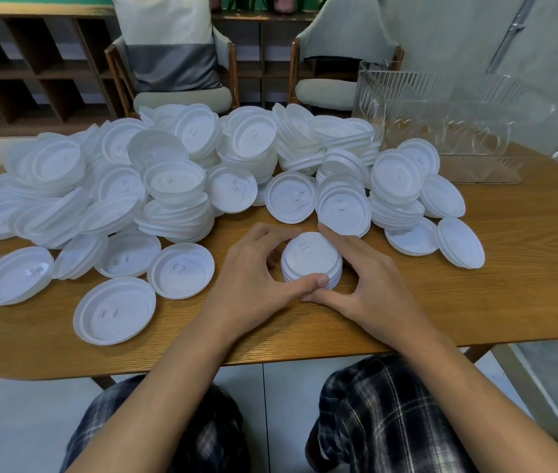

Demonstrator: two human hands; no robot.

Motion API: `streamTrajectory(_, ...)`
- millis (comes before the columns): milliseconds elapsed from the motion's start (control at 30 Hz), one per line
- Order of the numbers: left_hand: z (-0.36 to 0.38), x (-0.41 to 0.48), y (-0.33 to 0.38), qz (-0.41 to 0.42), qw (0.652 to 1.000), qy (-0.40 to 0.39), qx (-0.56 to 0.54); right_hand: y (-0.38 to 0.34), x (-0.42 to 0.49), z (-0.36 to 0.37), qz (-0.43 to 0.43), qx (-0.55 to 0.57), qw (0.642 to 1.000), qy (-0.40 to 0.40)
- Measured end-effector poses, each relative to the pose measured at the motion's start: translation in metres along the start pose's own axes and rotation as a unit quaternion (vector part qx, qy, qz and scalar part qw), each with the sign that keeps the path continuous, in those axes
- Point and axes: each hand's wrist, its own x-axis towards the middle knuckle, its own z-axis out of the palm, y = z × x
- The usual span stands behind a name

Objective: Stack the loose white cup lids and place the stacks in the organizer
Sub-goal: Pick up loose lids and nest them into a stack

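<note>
One small stack in hand, nearly everything left to do

My left hand and right hand curl around a short stack of lids on the table. The heap of loose lids behind it looks barely touched, and the clear organizer at far right seems to hold none.

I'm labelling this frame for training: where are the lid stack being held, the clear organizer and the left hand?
lid stack (311, 256): head view, flat face of its top lid.
clear organizer (414, 97): head view, its ribbed wall.
left hand (253, 281): head view, back of the hand.
</note>
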Motion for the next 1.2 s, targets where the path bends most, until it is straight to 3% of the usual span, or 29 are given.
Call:
streamTrajectory(800,-0.003,-0.003,0.000,0.000,0.999,-0.033,0.021,-0.002,-0.002,0.001,0.011,-0.037,0.999,-0.019)
streamTrajectory(1033,0.000,0.024,-0.005,0.053,0.994,0.044,0.087,-0.002,-0.003,0.001,0.013,-0.051,0.999,0.015)
streamTrajectory(1200,0.000,0.029,0.004,-0.002,1.000,0.018,0.001,-0.004,-0.002,0.000,0.008,-0.041,0.999,0.013)
